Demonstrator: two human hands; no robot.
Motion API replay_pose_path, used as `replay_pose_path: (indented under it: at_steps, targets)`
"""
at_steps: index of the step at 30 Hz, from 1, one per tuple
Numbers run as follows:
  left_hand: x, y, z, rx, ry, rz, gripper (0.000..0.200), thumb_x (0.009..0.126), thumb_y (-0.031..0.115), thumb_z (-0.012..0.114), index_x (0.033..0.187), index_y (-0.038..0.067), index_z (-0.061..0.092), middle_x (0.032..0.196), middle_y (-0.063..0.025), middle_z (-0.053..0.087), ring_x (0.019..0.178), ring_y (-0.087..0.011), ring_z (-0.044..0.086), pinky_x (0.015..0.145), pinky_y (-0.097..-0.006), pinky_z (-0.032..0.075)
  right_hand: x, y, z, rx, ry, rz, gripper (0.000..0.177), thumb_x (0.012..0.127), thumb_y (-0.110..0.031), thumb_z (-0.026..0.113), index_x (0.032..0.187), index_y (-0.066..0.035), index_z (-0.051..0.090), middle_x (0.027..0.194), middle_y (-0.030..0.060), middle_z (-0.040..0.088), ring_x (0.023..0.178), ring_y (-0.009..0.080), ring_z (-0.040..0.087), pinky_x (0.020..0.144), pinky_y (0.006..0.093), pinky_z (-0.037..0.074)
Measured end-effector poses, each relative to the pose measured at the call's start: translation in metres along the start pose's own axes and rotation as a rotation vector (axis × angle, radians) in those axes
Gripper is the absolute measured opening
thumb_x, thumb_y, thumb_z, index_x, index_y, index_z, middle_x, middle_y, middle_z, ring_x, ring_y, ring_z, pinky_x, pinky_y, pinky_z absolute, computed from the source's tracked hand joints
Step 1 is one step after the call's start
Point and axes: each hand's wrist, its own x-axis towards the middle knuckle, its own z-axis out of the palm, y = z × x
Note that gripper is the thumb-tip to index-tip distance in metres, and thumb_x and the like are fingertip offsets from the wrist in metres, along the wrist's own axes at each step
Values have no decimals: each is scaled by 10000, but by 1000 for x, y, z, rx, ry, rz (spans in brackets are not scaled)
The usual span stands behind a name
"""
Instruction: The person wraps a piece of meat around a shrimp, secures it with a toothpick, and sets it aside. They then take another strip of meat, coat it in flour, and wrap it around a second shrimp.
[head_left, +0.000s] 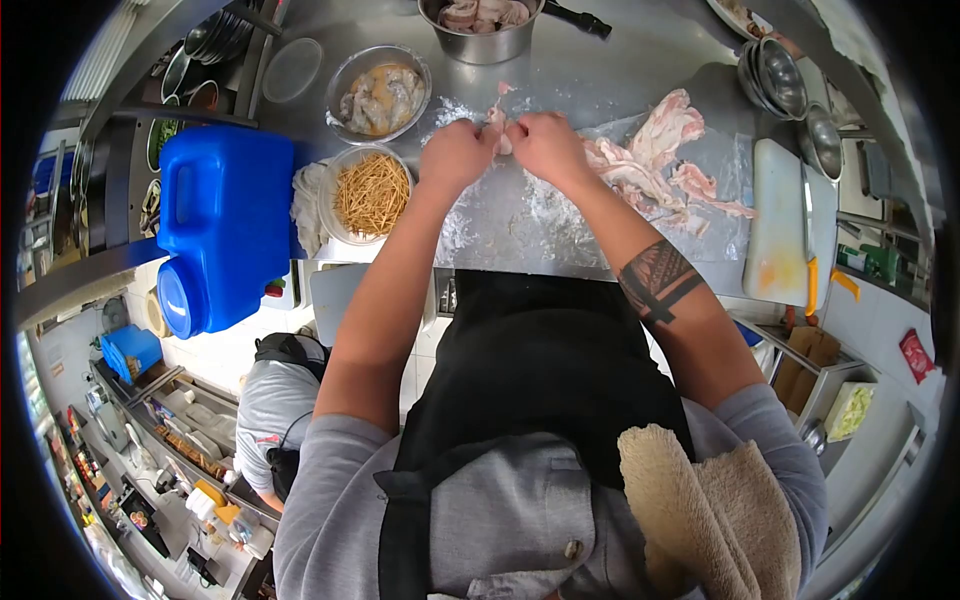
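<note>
A small strip of pale pink raw meat (499, 130) is between my two hands, just above the steel counter. My left hand (456, 153) is closed, its fingertips pinching the strip from the left. From the right, my right hand (548, 148) pinches it as well, its fingers curled; the fingertips are partly hidden. White powder (560, 215) is scattered on the counter around both hands. Beside my right forearm lies a pile of pale, fatty raw meat pieces (655, 145) on clear plastic sheet. A tub of thin straw-coloured sticks (371, 195), resembling toothpicks, stands left of my left wrist.
A metal bowl (340, 75) holds wet pieces in liquid. Behind stands a pot (480, 46) of meat rolls. A blue plastic jug (225, 215) stands left. A cutting board (775, 220) and orange-handled knife (811, 270) lie right. Another person (275, 410) is at lower left.
</note>
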Motion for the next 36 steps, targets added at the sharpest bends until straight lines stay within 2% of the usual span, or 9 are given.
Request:
replay_pose_path:
  at_steps: [3,5,13,24,26,27,29,32,36]
  targets:
    - [-15,2,1,64,247,126,264,970,246,689,1137,47,735,1030,-203,734,951,-427,702,858,-486,563,-2,2,-1,74,79,42,182,936,-171,636,940,-18,734,1050,234,731,1040,460,656,976,493,519]
    - [-20,-6,2,1,353,692,316,899,88,719,1213,58,700,1181,-180,707,1117,-408,661,948,-485,547,-9,6,-3,145,147,21,170,926,-165,655,979,-21,729,1067,223,733,1061,447,653,986,488,517]
    - [-17,-6,11,28,175,582,407,864,3,722,1266,53,680,1213,-165,693,1161,-394,642,997,-467,537,-18,8,-12,231,18,-180,329,863,-119,783,1178,-81,701,1191,150,719,1133,359,636,978,445,527]
    - [-4,-21,10,-140,70,350,330,909,90,763,1239,88,763,1176,-190,704,1033,-353,709,869,-423,572,-16,6,-6,238,-91,-32,222,925,-226,727,1061,-52,753,952,171,763,946,382,709,888,475,557]
    - [-1,-8,-4,-148,-51,117,320,929,115,737,1246,80,751,1193,-187,698,1047,-368,694,904,-427,561,-11,1,-4,258,-100,66,243,921,-259,713,1027,-43,751,957,198,763,920,414,721,887,496,560]
    - [-3,-6,-3,-150,-46,115,320,929,115,737,1246,80,751,1193,-187,698,1047,-368,694,904,-427,561,-8,-2,-4,219,-84,121,267,930,-280,694,1033,-41,752,980,210,761,942,423,722,872,501,566]
    - [-11,-1,2,141,363,345,344,934,142,712,1269,66,717,1215,-178,691,1119,-380,666,945,-448,547,-3,-7,-8,178,-66,174,293,939,-302,675,1040,-38,752,1002,223,758,964,432,723,857,506,571]
    - [-25,4,4,139,270,562,373,928,148,697,1285,41,675,1222,-170,686,1172,-385,640,958,-471,540,2,-14,-17,120,-128,232,294,937,-302,654,1017,-41,764,1011,230,756,974,433,720,874,492,573]
    - [-19,-5,18,226,255,516,431,889,127,725,1305,39,657,1248,-171,679,1225,-373,617,979,-469,537,6,-9,-8,121,-97,128,275,943,-270,627,958,-34,767,1016,230,755,984,425,720,873,484,569]
